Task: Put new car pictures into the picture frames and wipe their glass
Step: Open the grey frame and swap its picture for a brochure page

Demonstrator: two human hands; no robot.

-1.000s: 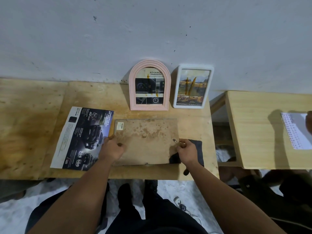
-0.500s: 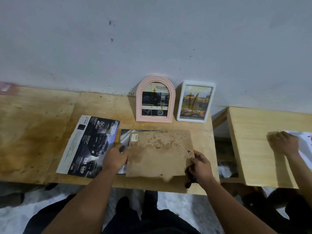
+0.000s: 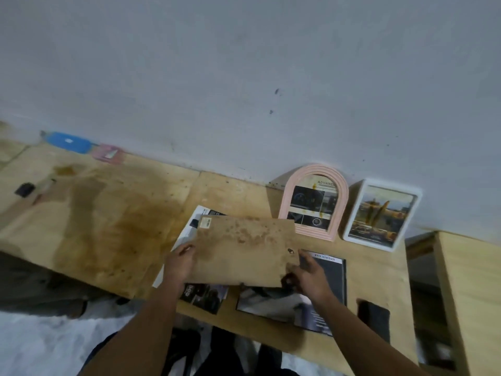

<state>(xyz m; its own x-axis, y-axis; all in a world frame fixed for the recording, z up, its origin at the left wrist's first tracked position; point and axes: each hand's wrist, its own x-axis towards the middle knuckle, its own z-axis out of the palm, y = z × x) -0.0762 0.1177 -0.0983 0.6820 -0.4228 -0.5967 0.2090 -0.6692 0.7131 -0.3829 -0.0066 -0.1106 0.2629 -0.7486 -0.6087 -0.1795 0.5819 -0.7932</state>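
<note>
Stained backing board (image 3: pixel 244 248) is gripped at its edges by left hand (image 3: pixel 180 263) and right hand (image 3: pixel 305 272), raised over the frame's picture (image 3: pixel 320 289); the loose sheet could be dragged or creased if lowered carelessly.

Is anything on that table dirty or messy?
Yes. The brown backing board held in both hands is blotched with dark stains, and the wooden table has a big brownish stain to its left.
</note>
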